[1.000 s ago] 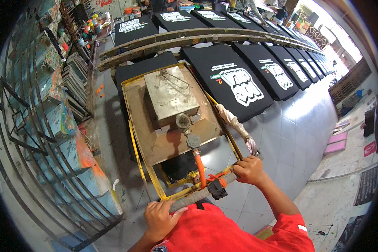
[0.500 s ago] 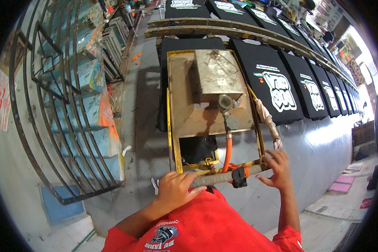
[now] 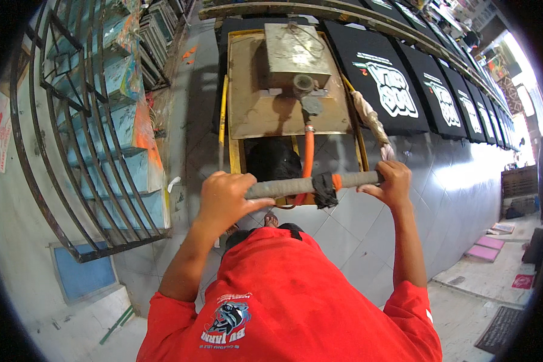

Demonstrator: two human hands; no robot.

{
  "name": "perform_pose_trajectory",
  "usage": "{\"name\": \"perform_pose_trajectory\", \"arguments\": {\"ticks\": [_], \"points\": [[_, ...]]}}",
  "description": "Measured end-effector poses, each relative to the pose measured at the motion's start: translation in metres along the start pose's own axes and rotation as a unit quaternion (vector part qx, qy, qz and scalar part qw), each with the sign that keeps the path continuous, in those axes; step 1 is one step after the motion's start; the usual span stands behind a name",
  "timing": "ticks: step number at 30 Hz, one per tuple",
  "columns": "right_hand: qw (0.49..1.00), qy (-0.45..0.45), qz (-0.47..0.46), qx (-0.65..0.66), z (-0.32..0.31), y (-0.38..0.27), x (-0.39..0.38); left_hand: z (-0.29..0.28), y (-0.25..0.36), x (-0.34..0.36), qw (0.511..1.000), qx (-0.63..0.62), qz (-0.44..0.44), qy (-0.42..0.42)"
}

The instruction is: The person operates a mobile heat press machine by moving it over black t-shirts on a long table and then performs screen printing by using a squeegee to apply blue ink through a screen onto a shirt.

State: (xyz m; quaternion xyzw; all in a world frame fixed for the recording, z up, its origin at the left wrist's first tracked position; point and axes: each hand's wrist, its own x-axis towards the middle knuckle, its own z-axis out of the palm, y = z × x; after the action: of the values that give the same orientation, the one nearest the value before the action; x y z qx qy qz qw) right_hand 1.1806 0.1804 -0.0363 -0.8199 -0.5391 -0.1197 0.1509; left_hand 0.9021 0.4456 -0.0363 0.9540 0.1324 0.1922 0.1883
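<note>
Handlebar [image 3: 311, 184] of the yellow-framed cart [image 3: 232, 102] sits level across the person's front, left hand [image 3: 226, 199] wrapped shut around its left end, right hand [image 3: 392, 181] closed over its right end. Left of the handlebar, the metal rack [image 3: 72, 120] of screens stands close; a drift that way could clip it. Right of it, black printed shirts [image 3: 383, 81] lie just beside the cart and could be snagged or smudged. The orange hose [image 3: 308, 154] below the handlebar might catch.

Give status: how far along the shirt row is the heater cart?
Done: can't tell. In hand: left hand and right hand grip the handle bar; the yellow-framed cart sits over the nearest black shirt. Left: printed shirts alongside lie uncovered.
</note>
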Motion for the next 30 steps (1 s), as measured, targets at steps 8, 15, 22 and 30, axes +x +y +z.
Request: {"name": "perform_pose_trajectory", "arguments": {"ticks": [8, 15, 22, 30], "points": [[0.999, 0.049, -0.011, -0.018, 0.004, -0.012, -0.001, -0.01, -0.002, -0.003, 0.999, 0.025, -0.036, -0.002], [0.997, 0.073, -0.016, -0.015, 0.002, -0.013, -0.004, -0.011, 0.001, -0.003, 0.999, 0.046, -0.02, 0.018], [0.997, 0.069, -0.012, -0.015, 0.0, -0.016, -0.007, -0.007, -0.001, -0.006, 0.999, 0.018, -0.043, 0.015], [0.999, 0.005, -0.023, 0.027, -0.002, -0.013, -0.004, -0.016, 0.005, -0.007, 0.998, 0.034, -0.05, 0.005]]}}
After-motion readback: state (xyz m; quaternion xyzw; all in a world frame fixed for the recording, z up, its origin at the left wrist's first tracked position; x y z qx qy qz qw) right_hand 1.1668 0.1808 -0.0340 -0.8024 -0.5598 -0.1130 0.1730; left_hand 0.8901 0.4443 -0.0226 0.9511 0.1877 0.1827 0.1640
